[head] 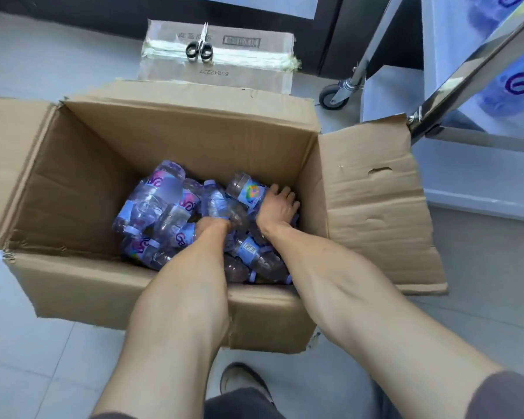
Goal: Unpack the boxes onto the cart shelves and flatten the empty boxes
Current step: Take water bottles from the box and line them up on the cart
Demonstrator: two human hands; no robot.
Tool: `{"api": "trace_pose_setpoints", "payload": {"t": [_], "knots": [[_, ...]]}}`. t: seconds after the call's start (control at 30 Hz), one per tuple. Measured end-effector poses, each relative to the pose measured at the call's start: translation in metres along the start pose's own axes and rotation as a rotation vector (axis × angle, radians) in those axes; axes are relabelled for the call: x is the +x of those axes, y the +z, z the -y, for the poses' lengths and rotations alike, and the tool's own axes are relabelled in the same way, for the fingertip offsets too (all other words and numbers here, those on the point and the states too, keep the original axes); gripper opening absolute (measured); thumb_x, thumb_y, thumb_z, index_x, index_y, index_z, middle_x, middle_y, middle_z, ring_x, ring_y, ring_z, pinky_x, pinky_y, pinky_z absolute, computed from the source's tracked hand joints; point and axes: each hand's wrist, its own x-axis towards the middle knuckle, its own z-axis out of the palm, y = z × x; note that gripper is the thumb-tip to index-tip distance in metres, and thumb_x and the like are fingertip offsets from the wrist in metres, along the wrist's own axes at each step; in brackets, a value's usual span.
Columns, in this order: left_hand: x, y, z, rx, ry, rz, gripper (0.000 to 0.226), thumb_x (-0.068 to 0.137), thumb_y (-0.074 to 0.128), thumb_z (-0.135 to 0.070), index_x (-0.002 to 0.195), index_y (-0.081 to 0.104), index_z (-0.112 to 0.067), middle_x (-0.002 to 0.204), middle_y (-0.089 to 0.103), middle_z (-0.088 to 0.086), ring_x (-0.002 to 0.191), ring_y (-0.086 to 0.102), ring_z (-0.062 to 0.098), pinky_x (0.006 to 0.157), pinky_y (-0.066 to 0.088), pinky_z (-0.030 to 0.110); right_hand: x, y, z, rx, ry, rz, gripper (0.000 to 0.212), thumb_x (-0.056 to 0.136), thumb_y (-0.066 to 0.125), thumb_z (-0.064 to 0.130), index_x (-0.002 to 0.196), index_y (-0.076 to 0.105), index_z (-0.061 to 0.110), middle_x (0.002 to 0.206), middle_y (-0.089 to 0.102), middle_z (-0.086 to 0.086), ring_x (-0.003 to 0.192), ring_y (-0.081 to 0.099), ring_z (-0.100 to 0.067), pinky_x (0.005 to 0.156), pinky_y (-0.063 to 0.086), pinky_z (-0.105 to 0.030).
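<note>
I stand on a floor (28, 352) of large pale grey tiles with thin grout lines, lit evenly by soft daylight. Ahead of me a dark wall (73, 7) runs along the far edge of the floor, with a paler panel (254, 3) set in it. At the floor's far left edge sits something dark I cannot make out.

Open box (164, 140) on floor, directly ahead, flaps spread left and right. Bottles (161, 213) lie in a heap in its bottom, toward the near right corner. Left hand (212, 226) and right hand (277, 207) both down among them. Behind box: flattened box (254, 60) with scissors (199, 48) on top. Cart (436, 107) to the right, wheel (333, 96) beside the flattened box.
</note>
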Motion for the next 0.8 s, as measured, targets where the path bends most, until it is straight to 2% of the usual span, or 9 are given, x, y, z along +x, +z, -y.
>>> {"api": "trace_pose_setpoints", "payload": {"t": [0.1,0.2,0.27,0.37,0.43,0.5,0.63,0.7,0.8], "knots": [[-0.011,0.001,-0.002,-0.105,-0.063,0.033,0.099,0.069,0.085,-0.041,0.145,0.034,-0.002,0.145,0.048,0.015,0.130,0.050,0.032,0.108,0.042,0.038,-0.007,-0.004,-0.005,0.046,0.013,0.116,0.053,0.083,0.069,0.022,0.128,0.040,0.014,0.130,0.051,-0.017,0.120,0.051,-0.034,0.095,0.040,-0.045],[-0.024,-0.004,-0.001,-0.176,-0.072,-0.040,0.104,0.062,0.085,-0.045,0.144,0.035,-0.004,0.141,0.051,0.016,0.126,0.052,0.034,0.104,0.043,0.038,-0.024,-0.017,0.004,0.175,0.030,0.126,0.069,0.076,0.078,0.039,0.127,0.040,0.011,0.121,0.061,-0.016,0.115,0.059,-0.034,0.088,0.047,-0.040],[-0.036,-0.013,-0.002,-0.206,-0.074,-0.029,0.103,0.064,0.084,-0.046,0.144,0.035,-0.004,0.140,0.050,0.016,0.125,0.053,0.032,0.102,0.043,0.038,-0.035,-0.030,0.012,0.265,0.059,0.111,0.075,0.071,0.082,0.043,0.124,0.043,0.007,0.116,0.065,-0.016,0.112,0.062,-0.034,0.084,0.050,-0.039],[-0.059,-0.032,-0.004,-0.255,-0.076,0.008,0.091,0.071,0.082,-0.037,0.139,0.036,0.001,0.135,0.055,0.014,0.119,0.058,0.025,0.095,0.046,0.031,-0.045,-0.063,0.017,0.325,0.014,0.062,0.044,0.072,0.079,0.024,0.107,0.058,0.008,0.106,0.068,-0.017,0.106,0.064,-0.036,0.079,0.052,-0.037],[-0.074,-0.041,0.003,-0.268,-0.074,-0.016,0.092,0.067,0.084,-0.031,0.139,0.036,0.002,0.132,0.055,0.015,0.117,0.058,0.027,0.096,0.047,0.033,-0.051,-0.086,0.015,0.344,-0.061,0.012,0.024,0.071,0.071,0.016,0.093,0.063,0.012,0.097,0.069,-0.016,0.097,0.065,-0.037,0.072,0.049,-0.034],[-0.092,-0.045,0.016,-0.309,-0.029,-0.100,0.089,0.062,0.082,-0.034,0.135,0.044,0.000,0.130,0.056,0.012,0.116,0.059,0.029,0.099,0.049,0.038,-0.063,-0.106,0.008,0.382,-0.144,-0.063,0.025,0.069,0.071,0.018,0.093,0.066,0.016,0.092,0.069,-0.013,0.094,0.065,-0.037,0.072,0.047,-0.032],[-0.134,-0.053,0.026,-0.561,0.032,-0.201,0.097,0.053,0.079,-0.051,0.134,0.051,-0.005,0.128,0.059,0.012,0.112,0.060,0.032,0.097,0.051,0.043,-0.098,-0.152,-0.003,0.654,-0.274,-0.186,0.056,0.062,0.081,0.026,0.116,0.070,0.018,0.103,0.070,-0.009,0.098,0.059,-0.031,0.086,0.045,-0.035],[-0.164,-0.054,0.024,-0.698,0.077,-0.236,0.095,0.048,0.076,-0.057,0.126,0.057,-0.007,0.119,0.063,0.012,0.104,0.063,0.033,0.093,0.052,0.045,-0.117,-0.179,-0.016,0.793,-0.334,-0.253,0.054,0.059,0.082,0.025,0.111,0.071,0.015,0.099,0.070,-0.007,0.091,0.058,-0.026,0.083,0.046,-0.034],[-0.213,-0.053,0.019,-0.875,0.253,-0.261,0.088,0.052,0.076,-0.058,0.122,0.062,-0.006,0.114,0.067,0.012,0.098,0.066,0.032,0.092,0.054,0.043,-0.144,-0.225,-0.040,1.146,-0.279,-0.305,0.034,0.056,0.086,0.023,0.084,0.071,0.012,0.076,0.067,-0.001,0.069,0.056,-0.018,0.068,0.049,-0.032]]}}
